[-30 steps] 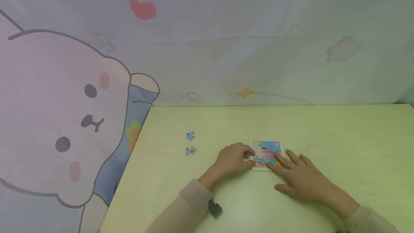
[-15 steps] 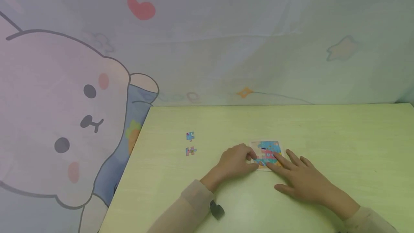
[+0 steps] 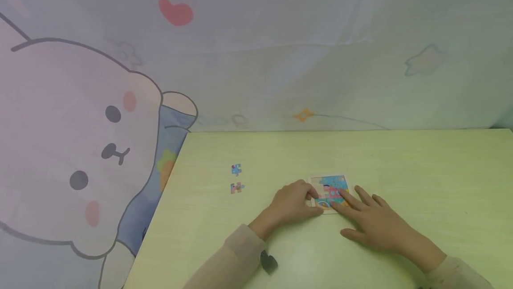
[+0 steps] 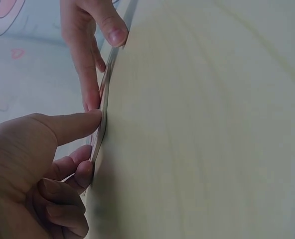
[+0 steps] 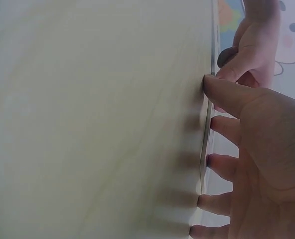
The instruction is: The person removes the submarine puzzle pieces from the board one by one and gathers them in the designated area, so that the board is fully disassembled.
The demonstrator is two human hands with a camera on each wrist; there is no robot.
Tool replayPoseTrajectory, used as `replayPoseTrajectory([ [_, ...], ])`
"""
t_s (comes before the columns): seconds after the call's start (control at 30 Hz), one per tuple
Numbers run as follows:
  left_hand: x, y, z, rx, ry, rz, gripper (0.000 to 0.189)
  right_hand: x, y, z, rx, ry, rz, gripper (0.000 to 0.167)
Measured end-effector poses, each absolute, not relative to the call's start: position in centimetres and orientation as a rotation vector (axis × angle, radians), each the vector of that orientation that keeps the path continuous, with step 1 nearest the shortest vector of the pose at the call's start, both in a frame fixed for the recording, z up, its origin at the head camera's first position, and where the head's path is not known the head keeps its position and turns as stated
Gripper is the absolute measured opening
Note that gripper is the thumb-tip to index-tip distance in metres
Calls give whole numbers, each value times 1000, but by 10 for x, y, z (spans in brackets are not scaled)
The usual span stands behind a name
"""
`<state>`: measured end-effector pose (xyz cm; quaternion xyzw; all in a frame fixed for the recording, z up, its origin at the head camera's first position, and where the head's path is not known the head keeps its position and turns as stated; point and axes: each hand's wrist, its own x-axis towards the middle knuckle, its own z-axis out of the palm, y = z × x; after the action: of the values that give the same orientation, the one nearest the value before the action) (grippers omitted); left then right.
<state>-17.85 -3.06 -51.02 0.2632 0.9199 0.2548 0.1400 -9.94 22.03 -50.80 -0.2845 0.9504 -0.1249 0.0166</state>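
A small framed jigsaw puzzle (image 3: 336, 181) lies on the table, with blue, pink and teal pieces in its tray and bare backing at the upper left. My left hand (image 3: 294, 202) grips its lower left corner, thumb along the near edge and index finger curled at the left side; the other fingers are tucked in, as the left hand (image 4: 25, 164) shows in the left wrist view. From the right, my right hand (image 3: 376, 222) rests spread fingertips on the puzzle's lower right part, with its thumb on the table. In the right wrist view its fingers (image 5: 222, 167) are fairly straight.
Two loose jigsaw pieces lie left of the hands: a blue piece (image 3: 236, 169) farther back and a pink piece (image 3: 236, 188) nearer. A dark heart-shaped thing (image 3: 268, 262) is by the left sleeve. A printed cloth (image 3: 256, 66) hangs behind the pale table (image 3: 421, 168).
My left hand has moved slightly right and nearer, its thumb sliding onto the puzzle's near edge. The puzzle frame has shifted a little toward me. The right hand stays in place.
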Motion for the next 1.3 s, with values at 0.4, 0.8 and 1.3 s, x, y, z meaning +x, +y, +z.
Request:
replayPoseTrajectory([
  [0.4, -187, -31, -509, 826, 2690, 646, 29, -100, 222, -516, -892, 2980, -372, 64],
  [0.8, -189, -28, -517, 805, 2658, 716, 27, -102, 222, -521, -891, 2992, -386, 62],
  [1.3, -186, -31, -522, 694, 2714, 1080, 9, -102, 223, -524, -886, 2983, -395, 63],
])
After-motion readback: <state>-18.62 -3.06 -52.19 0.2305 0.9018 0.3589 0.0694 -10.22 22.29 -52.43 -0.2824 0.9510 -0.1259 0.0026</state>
